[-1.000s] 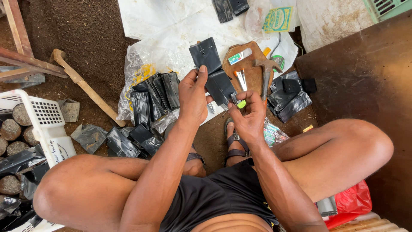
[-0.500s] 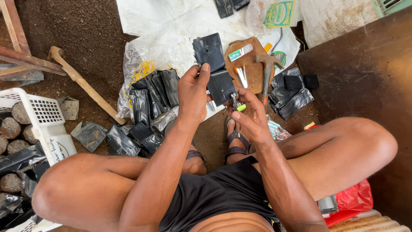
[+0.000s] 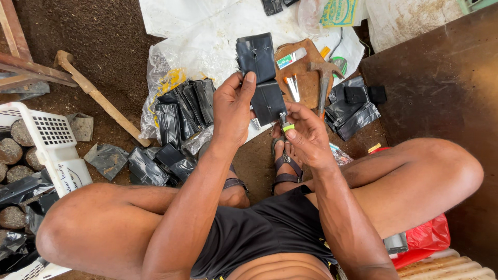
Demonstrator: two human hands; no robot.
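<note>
White plastic sheet (image 3: 207,41) covers the dirt floor's far edge, w/ a heap of flat black plastic bags (image 3: 184,111) on its left edge and a brown wooden board (image 3: 306,72) + steel claw hammer (image 3: 324,78) at its right. Left hand (image 3: 233,111) pinches a folded black plastic bag (image 3: 262,78), right hand (image 3: 308,137) grips a small green-collared blade tool (image 3: 285,123) touching the bag's lower corner. Risk, imo: blade slips off slick plastic into left thumb
</note>
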